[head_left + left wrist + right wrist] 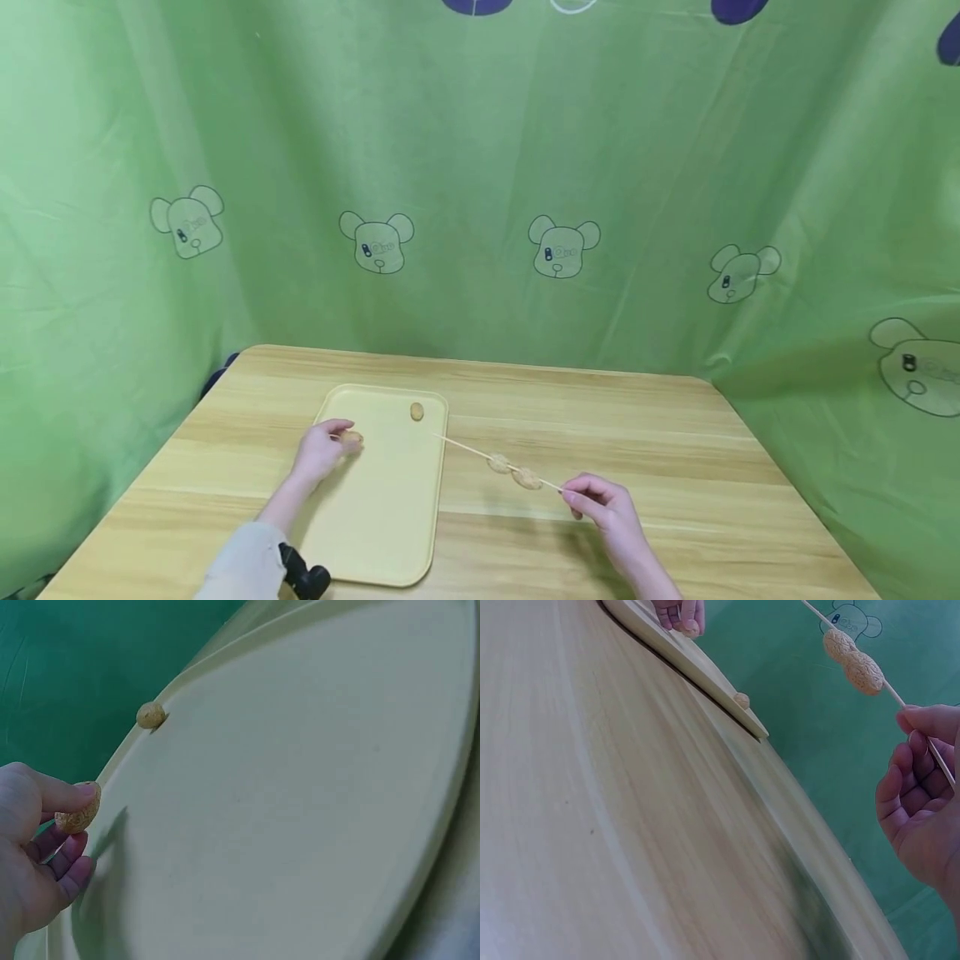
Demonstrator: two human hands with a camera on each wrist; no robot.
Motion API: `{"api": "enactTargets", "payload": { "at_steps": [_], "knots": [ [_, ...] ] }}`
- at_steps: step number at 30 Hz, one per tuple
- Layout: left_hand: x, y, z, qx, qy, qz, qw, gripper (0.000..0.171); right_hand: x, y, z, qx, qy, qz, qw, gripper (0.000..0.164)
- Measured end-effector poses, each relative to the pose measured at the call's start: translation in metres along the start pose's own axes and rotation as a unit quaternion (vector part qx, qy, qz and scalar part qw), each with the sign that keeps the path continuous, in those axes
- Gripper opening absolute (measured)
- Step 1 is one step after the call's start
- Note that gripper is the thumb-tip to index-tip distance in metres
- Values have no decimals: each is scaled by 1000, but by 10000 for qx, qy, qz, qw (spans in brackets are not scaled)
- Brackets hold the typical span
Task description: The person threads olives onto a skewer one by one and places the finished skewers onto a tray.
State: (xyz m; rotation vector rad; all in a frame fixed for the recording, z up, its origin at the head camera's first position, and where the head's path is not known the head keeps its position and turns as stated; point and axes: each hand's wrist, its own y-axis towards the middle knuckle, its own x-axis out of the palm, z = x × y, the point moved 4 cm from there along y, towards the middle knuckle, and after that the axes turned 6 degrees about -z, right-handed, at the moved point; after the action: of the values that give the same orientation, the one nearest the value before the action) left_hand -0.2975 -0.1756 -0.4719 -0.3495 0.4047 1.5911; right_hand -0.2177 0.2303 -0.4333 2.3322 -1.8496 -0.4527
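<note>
In the head view my right hand point(603, 508) pinches the end of a thin wooden skewer point(465, 447), which points up and to the left. Two tan, wrinkled pieces like unshelled peanuts point(862, 673) sit threaded along the skewer, close together and a little beyond the fingertips. My left hand point(321, 454) is over the left side of a cream tray point(375, 517). Between its thumb and fingers it pinches another peanut point(81, 810), plain in the left wrist view. One more peanut point(417, 411) lies on the tray near its far right corner.
The tray lies on the left part of a wood-grain table point(675, 442). A green curtain point(465, 150) printed with bear heads hangs behind the table and along both sides. A black strap mount point(303, 573) is on the left wrist, by the tray's near edge.
</note>
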Motion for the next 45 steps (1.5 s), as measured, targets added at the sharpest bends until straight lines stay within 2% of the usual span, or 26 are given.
{"api": "enactTargets", "payload": {
  "at_steps": [6, 10, 17, 22, 29, 35, 45],
  "knots": [
    [8, -4, 14, 169, -492, -109, 9986, 43, 2, 1, 0, 72, -29, -6, 10000, 12],
    [14, -8, 23, 242, -551, -236, 9979, 41, 3, 1, 0, 85, -45, -37, 9999, 16],
    [27, -18, 39, 374, -670, -460, 9960, 28, 2, 2, 1, 70, -45, -38, 10000, 14],
    [36, -26, 53, 500, -842, -614, 9933, 28, 0, 0, 1, 52, -94, -1, 9999, 12],
    [46, -40, 70, 872, -1108, -1028, 9847, 29, -3, -5, 3, 59, -217, -63, 9997, 15],
    [51, -47, 78, 1118, -1207, -1165, 9795, 30, -7, -8, 5, 61, -250, -46, 9997, 11],
    [54, -56, 86, 1180, -1633, -1510, 9678, 29, -10, -12, 11, 135, -268, -219, 9993, 7]
  ]
}}
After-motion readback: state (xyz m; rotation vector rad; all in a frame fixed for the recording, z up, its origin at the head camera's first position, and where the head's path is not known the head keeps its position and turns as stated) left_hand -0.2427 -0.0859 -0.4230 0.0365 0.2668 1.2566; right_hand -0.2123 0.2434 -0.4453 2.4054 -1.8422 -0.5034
